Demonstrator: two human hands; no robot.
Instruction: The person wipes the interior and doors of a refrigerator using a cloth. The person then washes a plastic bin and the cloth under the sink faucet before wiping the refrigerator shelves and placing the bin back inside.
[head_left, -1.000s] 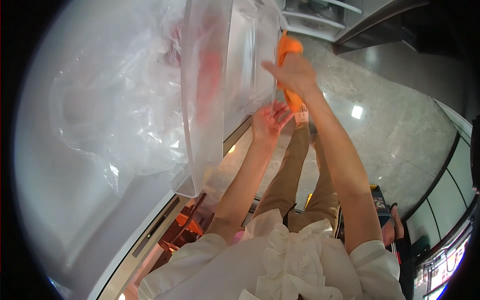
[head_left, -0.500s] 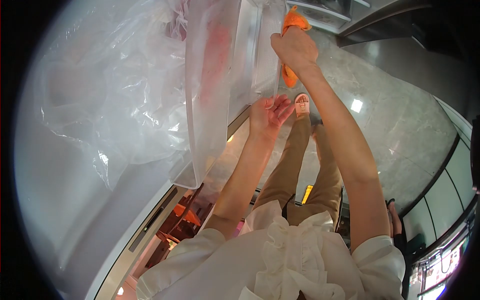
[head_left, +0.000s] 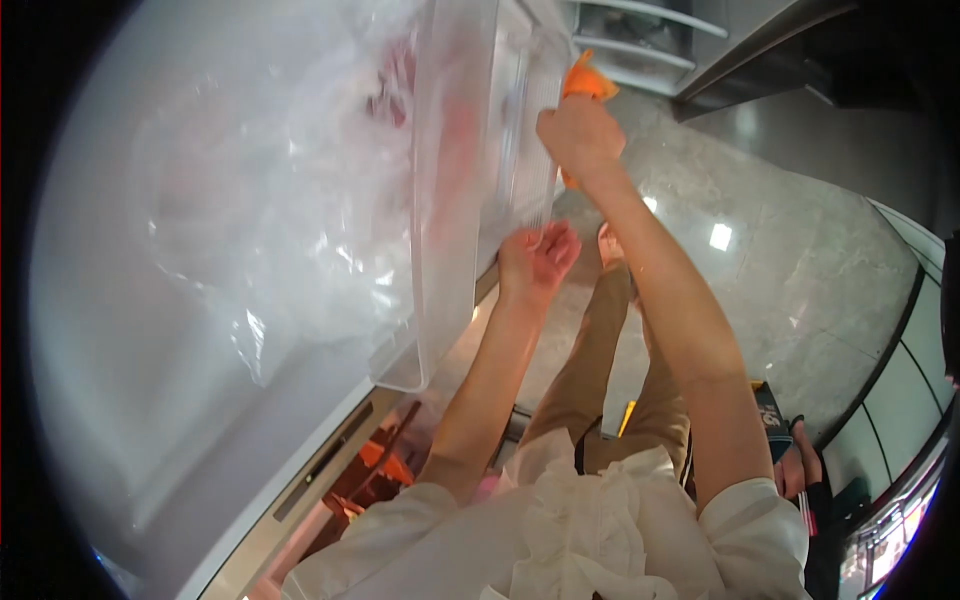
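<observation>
My right hand (head_left: 582, 138) is closed round an orange cloth (head_left: 588, 80), which shows above and a little below the fist. It is beside the outer face of a clear plastic drawer (head_left: 540, 130) with a ribbed surface. Lower down, my left hand (head_left: 541, 262) has its palm turned up and its fingers curled at the lower corner of this drawer, thumb against it. The exact grip is partly hidden.
A large translucent bin (head_left: 450, 250) stands at the left, beside crumpled clear plastic bags (head_left: 280, 200). An open fridge door edge (head_left: 310, 470) runs along the lower left. Shelves (head_left: 640, 45) are at the top. Another person's arm (head_left: 797, 465) shows at the lower right.
My view has shifted, with the bin and bags now further right. The right hand and cloth sit lower, and less cloth shows below the fist. My left fingers are more curled.
</observation>
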